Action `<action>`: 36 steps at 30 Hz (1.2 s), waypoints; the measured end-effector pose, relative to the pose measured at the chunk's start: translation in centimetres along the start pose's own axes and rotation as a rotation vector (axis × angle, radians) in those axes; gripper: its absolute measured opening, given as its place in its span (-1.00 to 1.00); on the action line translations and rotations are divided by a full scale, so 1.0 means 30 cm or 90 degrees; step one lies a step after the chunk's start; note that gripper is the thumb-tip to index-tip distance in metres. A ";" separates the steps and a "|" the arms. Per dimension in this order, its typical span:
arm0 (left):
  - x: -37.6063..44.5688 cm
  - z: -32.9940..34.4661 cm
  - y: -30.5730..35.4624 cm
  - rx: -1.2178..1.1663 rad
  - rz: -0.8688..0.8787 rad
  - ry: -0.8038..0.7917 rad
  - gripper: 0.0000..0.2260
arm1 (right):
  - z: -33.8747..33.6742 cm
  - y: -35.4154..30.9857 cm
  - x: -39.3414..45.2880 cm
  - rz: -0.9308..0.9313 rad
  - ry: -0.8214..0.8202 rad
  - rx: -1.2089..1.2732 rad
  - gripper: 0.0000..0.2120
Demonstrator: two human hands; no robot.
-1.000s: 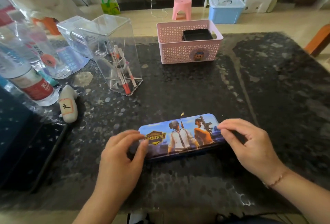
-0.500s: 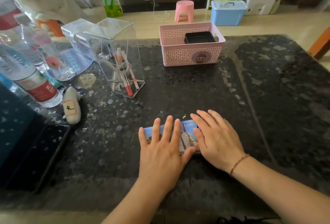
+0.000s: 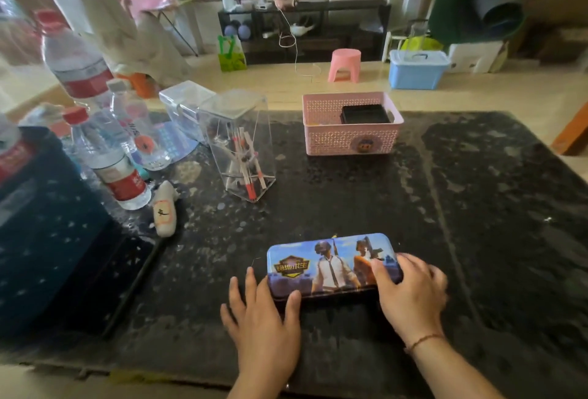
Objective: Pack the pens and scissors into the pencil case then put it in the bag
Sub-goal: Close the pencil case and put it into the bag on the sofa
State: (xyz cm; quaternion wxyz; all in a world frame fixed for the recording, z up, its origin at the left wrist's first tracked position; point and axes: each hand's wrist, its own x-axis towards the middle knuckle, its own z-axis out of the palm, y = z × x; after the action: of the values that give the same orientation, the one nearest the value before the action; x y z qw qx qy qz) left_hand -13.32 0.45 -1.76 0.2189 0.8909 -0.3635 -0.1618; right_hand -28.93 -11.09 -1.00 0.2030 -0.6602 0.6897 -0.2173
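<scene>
The pencil case (image 3: 327,266), a blue tin with printed game figures, lies closed and flat on the black table (image 3: 477,207) near the front edge. My right hand (image 3: 410,293) grips its right end, fingers over the lid. My left hand (image 3: 264,319) rests at the left end with the thumb against the front edge and the fingers spread on the table. A clear plastic holder (image 3: 237,144) stands further back on the left with several red-and-white pens (image 3: 248,172) in it. A dark blue bag (image 3: 41,239) sits at the left edge. I see no scissors.
A pink basket (image 3: 350,141) holding a black tray stands at the back. Water bottles (image 3: 117,172), a clear box (image 3: 184,106) and a small white object (image 3: 165,214) crowd the left side. A person stands beyond the table at the far left.
Both hands lay flat on the lid half a second ago. They have slid apart to the two ends of the case, and the view has tilted upward.
</scene>
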 end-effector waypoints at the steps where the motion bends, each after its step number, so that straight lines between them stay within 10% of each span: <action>1: 0.020 0.014 0.013 -0.038 0.009 0.017 -0.48 | 0.003 -0.007 0.019 0.029 0.009 0.100 -0.68; 9: 0.285 -0.096 0.391 -0.794 -0.177 -0.159 -0.74 | -0.164 -0.102 0.395 0.289 -0.105 0.727 -0.72; 22: 0.146 -0.791 1.397 -0.651 -0.062 -0.578 -0.64 | -1.352 -0.225 0.482 0.306 -0.166 0.922 -0.47; 27: -0.050 -0.856 1.788 -0.538 0.069 -0.777 -0.71 | -1.808 -0.156 0.324 0.303 0.031 0.882 -0.63; 36: -0.834 -0.752 2.128 -0.178 0.466 -1.170 -0.61 | -2.160 0.049 -0.486 0.394 0.690 0.829 -0.68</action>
State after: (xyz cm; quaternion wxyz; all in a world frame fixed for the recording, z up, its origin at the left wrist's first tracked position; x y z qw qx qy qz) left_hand -57.14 -16.29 53.09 -0.0079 0.2189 -0.6215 -0.7521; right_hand -66.23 5.59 51.40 0.2330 -0.0064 0.5783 -0.7818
